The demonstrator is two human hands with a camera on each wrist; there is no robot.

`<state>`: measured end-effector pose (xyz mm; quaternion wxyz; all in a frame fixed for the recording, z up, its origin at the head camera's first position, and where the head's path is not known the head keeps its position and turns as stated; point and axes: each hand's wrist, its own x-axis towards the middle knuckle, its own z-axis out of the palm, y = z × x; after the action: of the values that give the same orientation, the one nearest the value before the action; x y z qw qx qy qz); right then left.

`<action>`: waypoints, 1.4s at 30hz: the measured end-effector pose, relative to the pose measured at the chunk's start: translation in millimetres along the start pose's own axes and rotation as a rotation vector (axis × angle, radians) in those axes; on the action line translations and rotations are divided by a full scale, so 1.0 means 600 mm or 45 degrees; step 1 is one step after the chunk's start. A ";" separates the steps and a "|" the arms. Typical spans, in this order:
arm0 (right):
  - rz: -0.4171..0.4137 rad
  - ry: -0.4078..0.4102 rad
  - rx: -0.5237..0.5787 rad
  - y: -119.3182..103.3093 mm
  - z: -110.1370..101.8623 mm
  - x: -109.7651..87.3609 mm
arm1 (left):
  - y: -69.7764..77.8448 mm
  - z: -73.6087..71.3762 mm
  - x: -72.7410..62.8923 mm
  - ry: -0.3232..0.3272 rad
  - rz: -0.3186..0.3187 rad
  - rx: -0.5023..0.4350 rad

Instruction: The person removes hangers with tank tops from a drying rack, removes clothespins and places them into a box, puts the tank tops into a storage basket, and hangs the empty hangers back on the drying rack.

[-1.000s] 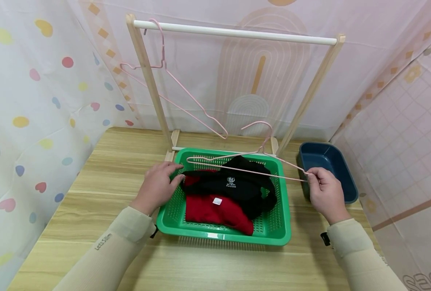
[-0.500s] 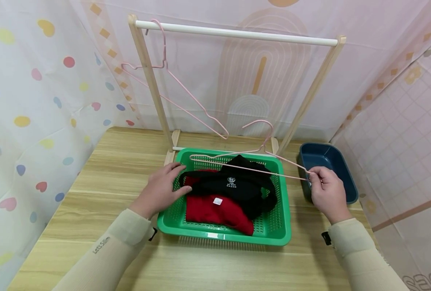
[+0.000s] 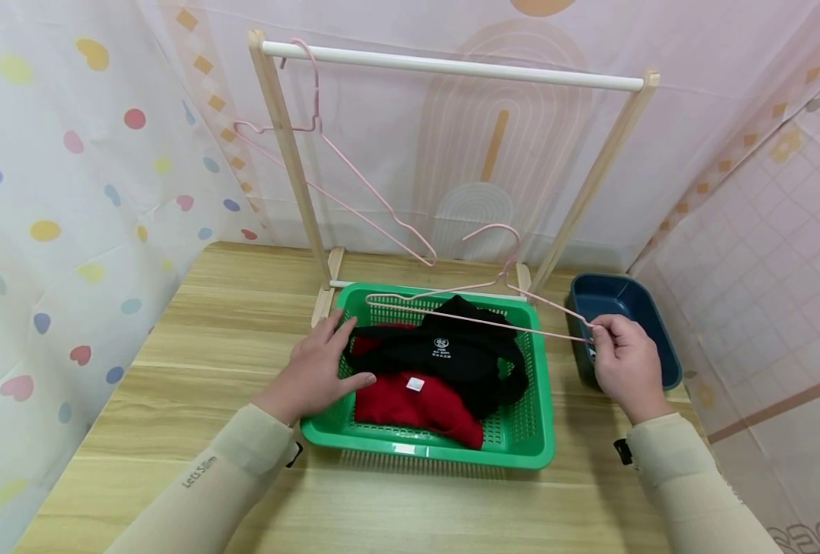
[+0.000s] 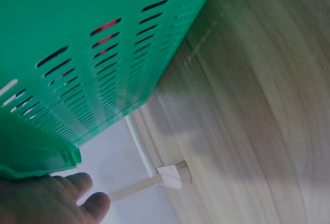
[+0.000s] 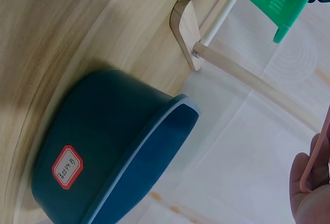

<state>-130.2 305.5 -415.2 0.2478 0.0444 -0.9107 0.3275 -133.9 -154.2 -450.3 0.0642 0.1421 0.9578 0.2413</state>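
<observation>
A pink wire hanger is held level above the green basket, its hook pointing up and back. My right hand pinches it by its right end; in the right wrist view the fingers lie against the pink wire. Spread over the basket's left rim is my left hand, thumb reaching inward by the clothes. The left wrist view has that hand at the rim. Inside the basket lie a black garment with white print and a red garment with a white tag.
Behind the basket stands a wooden rack with a white rail. A second pink hanger hangs at the rail's left end. A dark blue tub sits right of the basket, on the wooden table. Patterned curtains surround it.
My left hand has moved right, over the basket's rim, with its thumb farther inward. The right hand has shifted slightly right together with the hanger. The clothes lie as before.
</observation>
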 end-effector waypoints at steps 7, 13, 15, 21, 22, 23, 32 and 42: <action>0.013 0.010 -0.008 0.001 -0.002 0.004 | 0.001 0.003 0.001 -0.010 -0.016 0.012; 0.028 -0.001 -0.014 -0.002 -0.004 0.006 | 0.005 0.002 -0.001 -0.011 -0.024 0.008; 0.037 -0.004 -0.017 -0.003 -0.004 0.006 | 0.005 0.003 -0.001 -0.009 -0.022 0.015; 0.050 0.018 -0.029 -0.006 -0.005 0.010 | 0.007 0.004 -0.002 0.002 -0.024 0.022; 0.049 0.023 -0.032 -0.007 -0.005 0.012 | 0.007 0.004 -0.002 0.004 -0.024 0.019; 0.051 0.027 -0.033 -0.007 -0.005 0.013 | 0.007 0.004 -0.001 0.004 -0.024 0.017; 0.062 0.034 -0.039 -0.016 -0.008 0.026 | 0.008 0.003 -0.001 -0.001 -0.038 0.010; 0.010 0.093 -0.055 -0.041 -0.006 0.053 | 0.008 0.007 -0.002 0.007 -0.044 -0.003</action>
<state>-150.5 291.4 -383.3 0.2805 0.0234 -0.9080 0.3103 -131.0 -148.5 -451.3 0.0658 0.1247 0.9601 0.2415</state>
